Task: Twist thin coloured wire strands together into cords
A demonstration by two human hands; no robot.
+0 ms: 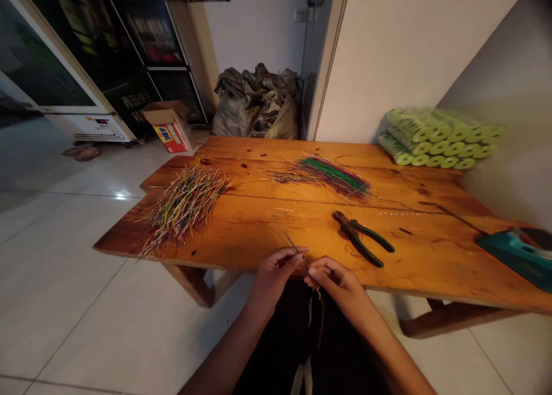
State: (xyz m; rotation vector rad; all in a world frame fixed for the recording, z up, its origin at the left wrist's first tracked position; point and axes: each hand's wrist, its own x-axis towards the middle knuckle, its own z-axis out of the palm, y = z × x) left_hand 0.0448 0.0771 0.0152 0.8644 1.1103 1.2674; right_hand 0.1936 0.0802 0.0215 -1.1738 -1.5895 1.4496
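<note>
At the table's near edge, my left hand (282,265) pinches a few thin dark wires (292,242) whose tips point up and left. Close beside it, my right hand (330,274) has its thumb and fingers closed on the lower part of the same wires. Loose thin ends hang below my right fingers. Pliers with dark green handles (366,240) lie on the wood right of my hands, jaws toward the upper left. A pile of mixed coloured wires (185,205) rests on the left, and a second bundle with green strands (334,173) lies farther back.
A wooden table (259,211) spans the view. Stacked light-green rolls (435,139) stand at the back right, and a teal object (517,254) sits at the right edge. Behind are grey sacks (259,104) and an open cardboard box (170,127) on the floor.
</note>
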